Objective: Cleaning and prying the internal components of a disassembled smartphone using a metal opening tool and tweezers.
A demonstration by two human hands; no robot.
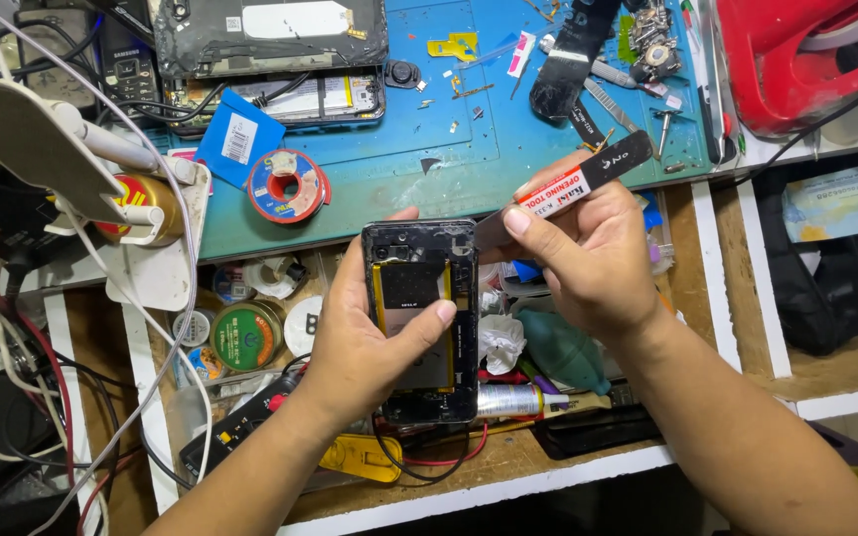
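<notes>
A person's left hand (364,342) cradles an opened phone (421,318) with its back cover off, fingers wrapped behind and the thumb pressed across the exposed battery. It is held in the air above an open drawer (508,462), well below the desk edge. The right hand (588,253) is closed around a thin, flat opening tool (573,184), with its metal blade tip touching the phone's upper right edge. The phone looks light and rigid but fragile, with bare parts showing; its side frame seems the safest place to hold. The blade looks thin and springy.

Beneath the hands, the drawer is crowded with a round green tin (246,335), a glue tube (510,400), a teal air-blower bulb (560,349), crumpled tissue and wires. Farther off lies a blue work mat (409,169) scattered with small screws, a solder spool (288,186), another dismantled phone (270,38) and a brush (570,55). A red appliance (796,55) sits at the far right.
</notes>
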